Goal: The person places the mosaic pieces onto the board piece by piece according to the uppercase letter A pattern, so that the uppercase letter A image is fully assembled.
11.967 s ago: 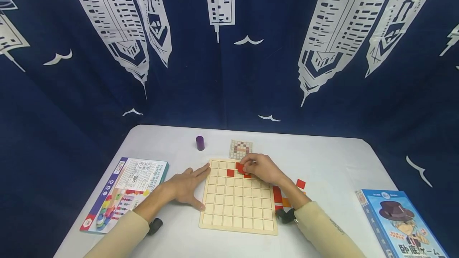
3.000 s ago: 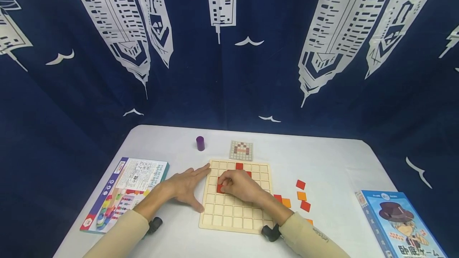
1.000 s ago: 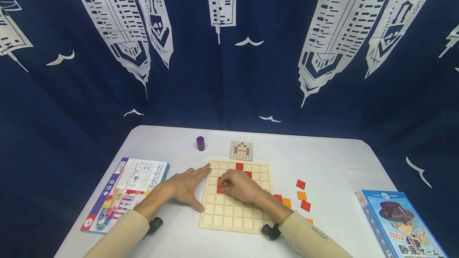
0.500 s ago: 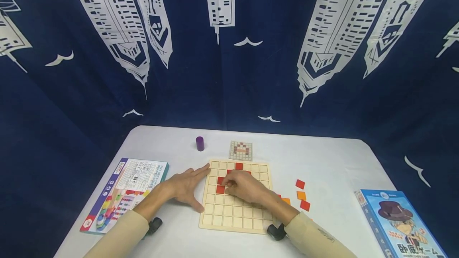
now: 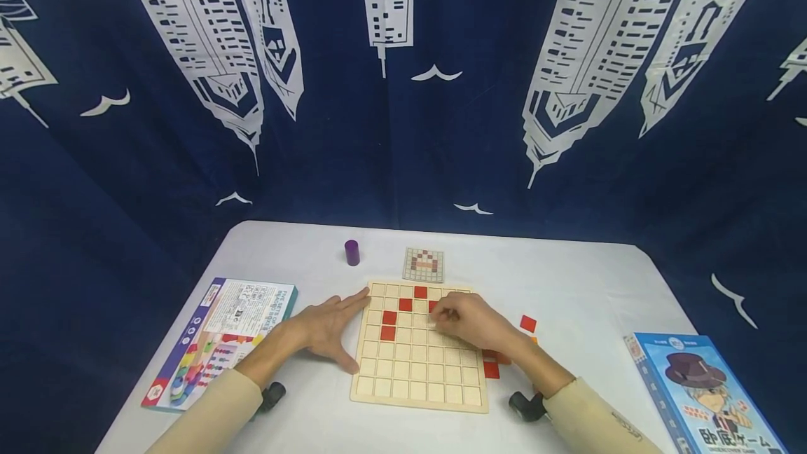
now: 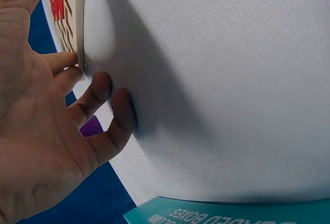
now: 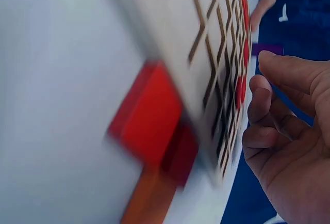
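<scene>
A pale wooden grid board (image 5: 410, 392) lies on the white table with several red tiles in its cells, among them a lower-left red tile (image 5: 387, 333). My left hand (image 5: 324, 331) is spread along the board's left side. In the left wrist view, the fingertips of my left hand (image 6: 46, 115) reach the board's edge (image 6: 80, 22). Over the board's right half hovers my right hand (image 5: 473, 322), fingers loosely bent. The right wrist view shows no tile between the thumb and fingers of that hand (image 7: 294, 115). It partly covers another red tile (image 5: 432, 306).
Loose red tiles (image 5: 491, 370) and orange tiles lie right of the board, partly under my right forearm. A pattern card (image 5: 424, 265) and a purple cylinder (image 5: 352, 253) stand behind it. A beaded-boxes package (image 5: 221, 342) is at left, a blue game box (image 5: 706, 391) at right.
Over twelve seconds, two red tiles have come to lie in the board's left cells. In the last half second my right hand has left them and moved right across the board.
</scene>
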